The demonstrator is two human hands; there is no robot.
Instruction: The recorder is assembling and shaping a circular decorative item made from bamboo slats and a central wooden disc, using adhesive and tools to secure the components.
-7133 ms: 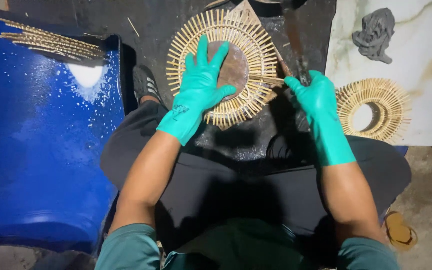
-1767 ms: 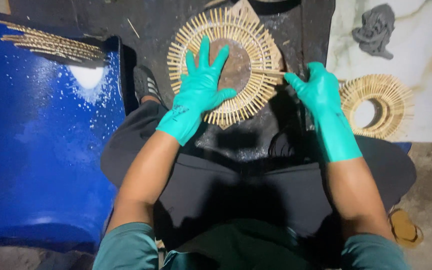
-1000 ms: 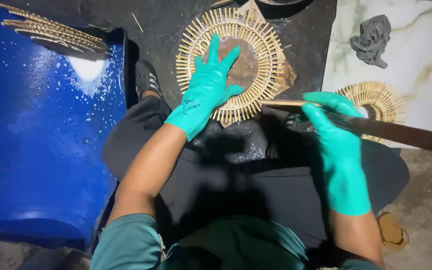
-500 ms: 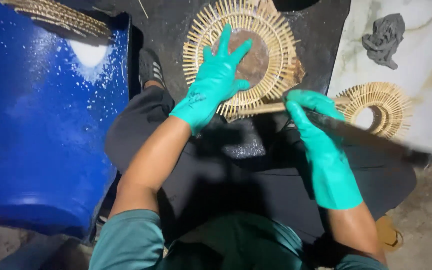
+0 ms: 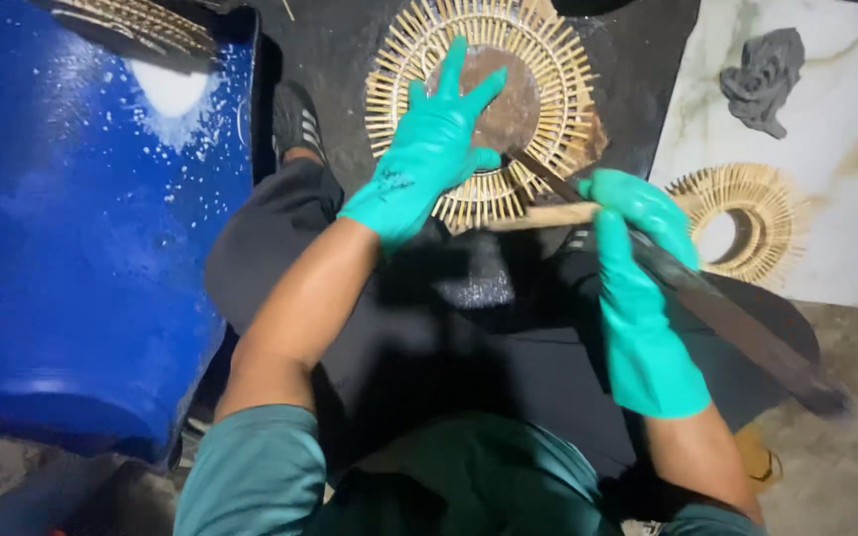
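A round woven ring of pale sticks point(image 5: 548, 60) with a brown centre disc lies on a dark mat between my knees. My left hand point(image 5: 427, 154), in a green glove, presses flat on it with fingers spread. My right hand point(image 5: 638, 213), also gloved, grips a long dark blade point(image 5: 737, 323) by its wooden handle. The handle end points at the ring's near edge and the blade runs back to the lower right, blurred.
A second, smaller stick ring point(image 5: 737, 218) lies on a pale marbled slab point(image 5: 846, 149) at the right, with a crumpled grey rag point(image 5: 765, 79) above it. A big blue barrel point(image 5: 71, 238) fills the left, with a bundle of sticks point(image 5: 141, 25) on top.
My right hand left the ring's edge, took up the long blade and swung it down to the right. The left hand stayed pressed on the ring.
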